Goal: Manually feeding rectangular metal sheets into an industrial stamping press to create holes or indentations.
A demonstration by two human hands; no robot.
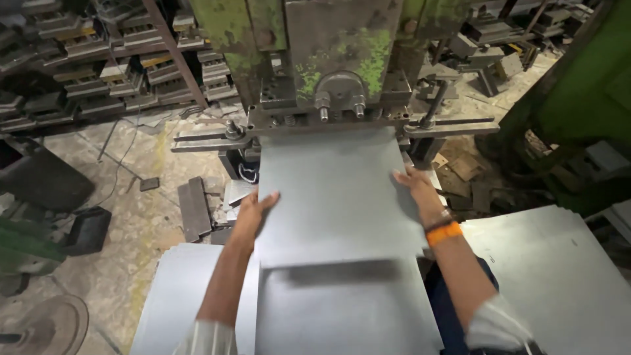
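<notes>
Head-worn camera, looking steeply down and forward

It sits close above the left hand (253, 209) and right hand (415, 185), facing the worn green metal press (335, 59) just beyond their grip.

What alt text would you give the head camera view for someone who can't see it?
Both hands, left hand and right hand, rest on the side edges of a grey metal sheet whose far end meets a worn green press machine. More sheets lie alongside.

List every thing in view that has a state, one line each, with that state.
Metal sheet: flat, far edge under the press, held at both side edges.
Left hand: open, fingers flat on the sheet's left edge.
Right hand: open, flat on the sheet's right edge.
Press: upright, green paint worn.
Sheet stack: lying flat at right.
</notes>
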